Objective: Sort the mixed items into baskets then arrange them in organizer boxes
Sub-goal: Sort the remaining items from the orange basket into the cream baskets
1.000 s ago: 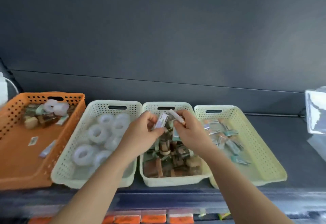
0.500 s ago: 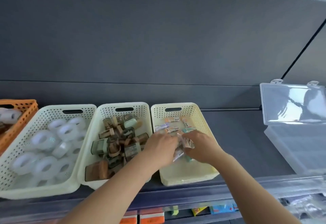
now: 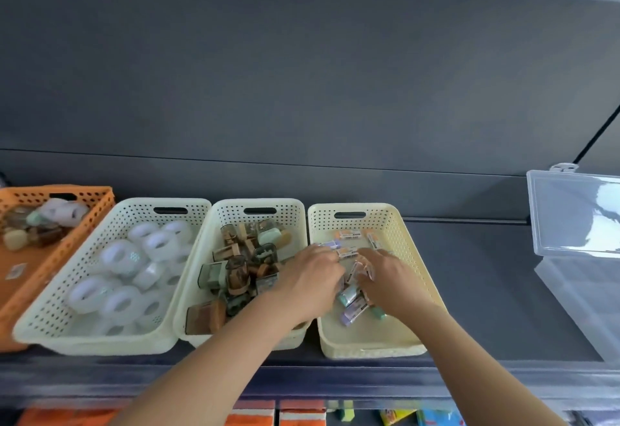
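Dark shelf: clear organizer box, lid up, far right. Cream basket, rightmost of row, holds small packets. Both hands inside: right hand pinches packets; left hand curled among them, grasp unclear.

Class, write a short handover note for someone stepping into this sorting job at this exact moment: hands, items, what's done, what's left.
Left hand and right hand: both down in the right cream basket, fingers among the small packets; grip unclear.
Tape rolls fill the left cream basket; small brown and green blocks fill the middle basket.
Done: three kinds sorted into cream baskets.
Left: mixed items lie in the orange basket; the open clear box on the right awaits filling.
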The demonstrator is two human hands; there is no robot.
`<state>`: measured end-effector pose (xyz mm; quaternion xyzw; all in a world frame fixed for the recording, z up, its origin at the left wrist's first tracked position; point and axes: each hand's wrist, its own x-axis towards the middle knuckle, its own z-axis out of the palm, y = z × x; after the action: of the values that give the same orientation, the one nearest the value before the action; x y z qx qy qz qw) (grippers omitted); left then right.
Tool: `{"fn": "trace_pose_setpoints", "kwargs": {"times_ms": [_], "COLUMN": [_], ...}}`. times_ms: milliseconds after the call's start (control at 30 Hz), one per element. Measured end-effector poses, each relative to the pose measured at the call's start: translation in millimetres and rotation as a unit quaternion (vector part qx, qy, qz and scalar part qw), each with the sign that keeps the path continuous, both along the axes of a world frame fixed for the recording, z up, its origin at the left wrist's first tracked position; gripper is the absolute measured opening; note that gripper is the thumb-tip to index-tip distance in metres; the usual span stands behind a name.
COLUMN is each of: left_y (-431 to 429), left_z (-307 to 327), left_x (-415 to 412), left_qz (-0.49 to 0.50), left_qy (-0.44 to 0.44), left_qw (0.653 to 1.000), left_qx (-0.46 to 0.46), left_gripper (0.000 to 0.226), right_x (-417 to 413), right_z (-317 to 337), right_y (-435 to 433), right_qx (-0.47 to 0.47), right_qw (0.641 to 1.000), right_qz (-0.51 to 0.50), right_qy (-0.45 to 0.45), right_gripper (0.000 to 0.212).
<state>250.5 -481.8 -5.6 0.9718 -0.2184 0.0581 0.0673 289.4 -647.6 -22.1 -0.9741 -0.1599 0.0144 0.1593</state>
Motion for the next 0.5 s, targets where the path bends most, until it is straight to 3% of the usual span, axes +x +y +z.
{"fn": "trace_pose_setpoints", "kwargs": {"times_ms": [133,500], "left_y": [37,197], "left_z": [13,34], "left_x": [-8,-63], "left_qz": [0.067,0.281], "left_qy": [-0.064,-0.068], "left_qw": [0.995,0.957], "left_qx": [-0.036,-0.005], "left_gripper": [0.021,0.025], "right_x": [0,-28], "right_z": [14,46], "right_y": [28,190], "right_qx": [0.017,0.075], "right_qw": [0.999,0.975], "right_qz": [0.018,0.196], "right_qy": [-0.041,-0.071], "right_gripper": [0.047,0.042]}}
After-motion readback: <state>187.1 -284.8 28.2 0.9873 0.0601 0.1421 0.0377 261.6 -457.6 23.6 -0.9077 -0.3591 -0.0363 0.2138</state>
